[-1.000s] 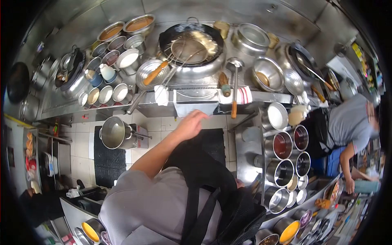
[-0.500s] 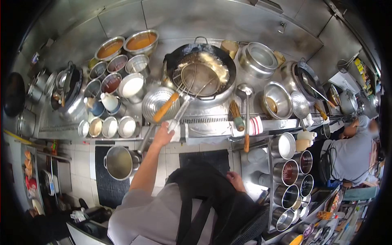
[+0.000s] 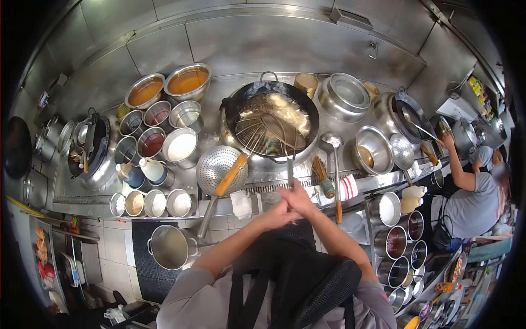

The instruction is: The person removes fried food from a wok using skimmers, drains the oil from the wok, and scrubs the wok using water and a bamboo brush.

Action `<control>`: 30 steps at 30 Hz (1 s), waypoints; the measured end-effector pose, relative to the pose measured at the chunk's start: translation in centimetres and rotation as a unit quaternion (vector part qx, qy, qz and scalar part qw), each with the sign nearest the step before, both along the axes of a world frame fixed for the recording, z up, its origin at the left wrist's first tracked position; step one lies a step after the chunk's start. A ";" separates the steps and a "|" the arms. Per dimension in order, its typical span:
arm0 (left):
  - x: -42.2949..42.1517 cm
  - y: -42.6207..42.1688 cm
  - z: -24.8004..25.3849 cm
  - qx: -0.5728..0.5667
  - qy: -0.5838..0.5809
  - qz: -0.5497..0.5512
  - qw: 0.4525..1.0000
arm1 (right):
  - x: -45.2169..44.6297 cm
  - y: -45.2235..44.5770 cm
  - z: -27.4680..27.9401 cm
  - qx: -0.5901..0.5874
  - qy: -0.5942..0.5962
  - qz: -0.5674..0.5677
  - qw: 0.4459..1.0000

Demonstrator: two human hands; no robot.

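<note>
My right hand [image 3: 299, 199] is closed on the handle of a fine-mesh skimmer [image 3: 282, 131]. Against it, my left hand [image 3: 275, 215] is closed too; what its fingers hold is hidden. The skimmer's mesh reaches over a black wok [image 3: 313, 118] of bubbling oil with pale, foamy food in it. Beside it a wire strainer [image 3: 256, 133] lies across the wok, its orange wooden handle pointing down left over a perforated ladle [image 3: 211, 166]. To the right of my hands lie a bamboo brush [image 3: 319, 167] and a ladle with a wooden-ended handle [image 3: 337, 183].
Bowls of orange liquid [image 3: 189, 82] and several sauce pots [image 3: 181, 145] are at the left. A steel bowl [image 3: 374, 149] and a second wok [image 3: 408, 118] are at the right. A large pot [image 3: 169, 247] stands low left. At the far right is a co-worker [image 3: 471, 194].
My left hand has moved right with the mesh skimmer, and my right hand has come up from beside my body to meet it. The skimmer's head has swung right over the wok.
</note>
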State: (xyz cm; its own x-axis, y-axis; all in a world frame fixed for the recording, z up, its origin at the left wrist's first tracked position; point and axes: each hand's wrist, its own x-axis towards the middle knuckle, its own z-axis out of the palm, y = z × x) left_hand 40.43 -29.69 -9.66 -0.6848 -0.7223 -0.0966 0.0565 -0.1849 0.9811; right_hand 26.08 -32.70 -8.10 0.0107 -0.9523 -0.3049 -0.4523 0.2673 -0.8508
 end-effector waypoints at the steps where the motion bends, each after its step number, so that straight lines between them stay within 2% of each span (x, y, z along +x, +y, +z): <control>1: -0.3 0.0 0.8 0.022 -0.002 -0.018 1.000 | -0.9 -1.0 0.2 0.005 0.016 -0.003 1.000; 4: 2.1 -1.6 3.4 -0.124 -0.077 -0.113 0.983 | -4.9 -3.1 0.0 -0.042 0.235 0.051 0.970; 5: 2.9 -2.0 3.0 -0.143 -0.092 -0.064 0.983 | -6.5 -3.4 -1.0 -0.071 0.296 0.046 0.951; 7: 4.8 -2.8 1.1 -0.181 -0.119 0.035 0.976 | -9.2 -3.5 1.3 -0.124 0.275 0.060 0.951; 8: 5.9 -3.1 0.7 -0.195 -0.151 0.117 0.962 | -10.5 -3.5 1.8 -0.201 0.220 0.062 0.953; 11: 9.8 -3.7 -2.0 -0.218 -0.205 0.299 0.906 | -12.9 -4.3 5.9 -0.184 0.155 0.055 0.969; 14: 11.2 -2.8 -0.2 -0.185 -0.217 0.383 0.879 | -14.7 -7.0 6.9 -0.212 0.151 0.057 0.964; 15: 11.1 -2.7 0.1 -0.173 -0.214 0.402 0.873 | -15.3 -8.1 6.5 -0.219 0.151 0.055 0.962; 16: 10.9 -2.5 0.2 -0.160 -0.211 0.420 0.868 | -16.0 -10.1 3.6 -0.213 0.152 0.051 0.964; 19: 9.1 -2.2 0.5 -0.151 -0.230 0.446 0.852 | -16.3 -15.5 -2.1 -0.129 0.099 0.084 0.983; 22: 6.9 -1.6 1.7 -0.155 -0.244 0.461 0.839 | -16.3 -17.6 1.0 -0.093 0.003 0.090 0.992; 25: 5.9 -0.3 2.1 -0.158 -0.263 0.487 0.818 | -16.9 -16.8 4.2 -0.090 -0.017 0.087 0.992; 27: 6.1 0.2 1.3 -0.183 -0.261 0.517 0.795 | -16.8 -16.7 4.5 -0.104 0.021 0.113 0.988; 29: 6.4 0.9 1.1 -0.185 -0.270 0.521 0.789 | -16.6 -17.8 2.0 -0.121 0.085 0.151 0.977; 30: 6.4 1.3 1.5 -0.186 -0.274 0.522 0.786 | -16.1 -18.5 1.0 -0.220 0.143 0.172 0.949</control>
State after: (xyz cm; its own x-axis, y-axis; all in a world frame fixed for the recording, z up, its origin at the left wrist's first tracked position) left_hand 46.79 -28.38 -8.20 0.3711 -0.9108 0.1808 -0.4634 -0.0129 0.8861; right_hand 9.94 -51.24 -7.06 0.3216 -0.9431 0.0848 -0.6782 -0.2919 -0.6744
